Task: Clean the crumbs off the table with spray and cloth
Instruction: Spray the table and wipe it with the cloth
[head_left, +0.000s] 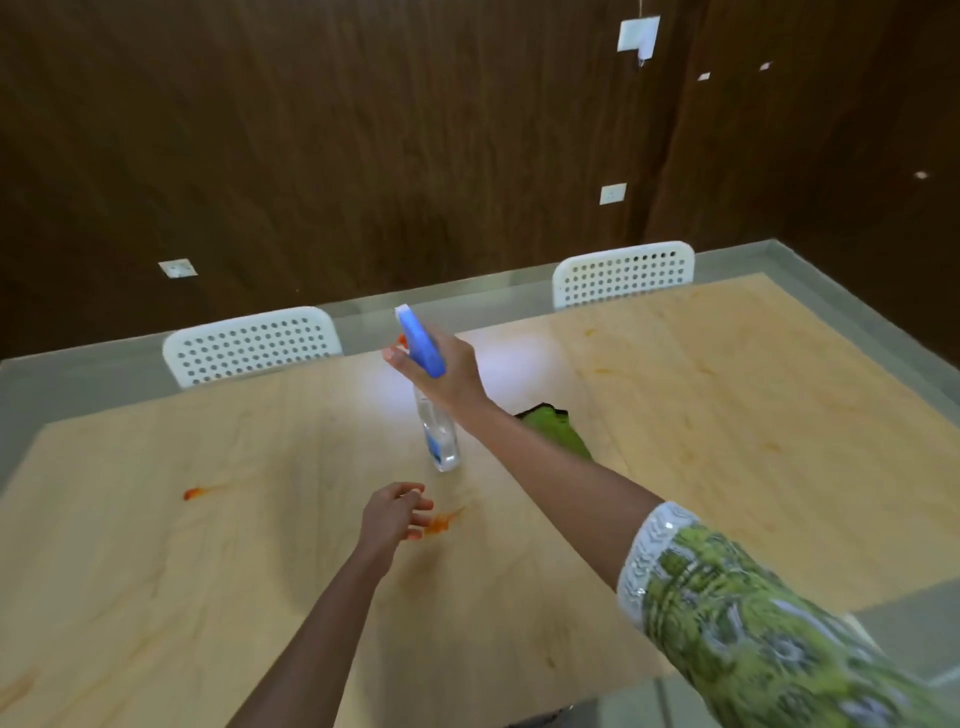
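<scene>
My right hand (447, 371) grips a clear spray bottle (440, 439) by its blue trigger head and holds it lifted above the middle of the light wooden table (208, 571). My left hand (397, 512) hovers lower, fingers loosely spread and holding nothing, just beside an orange smear (441, 524). A second orange smear (193, 492) lies to the left. A green cloth (556, 428) lies on the table behind my right forearm, partly hidden by it.
Two white perforated chairs (249, 345) (623, 273) stand at the table's far edge before a dark wood wall. Fainter orange marks show at the table's far right (602, 370) and its near left corner (15, 691).
</scene>
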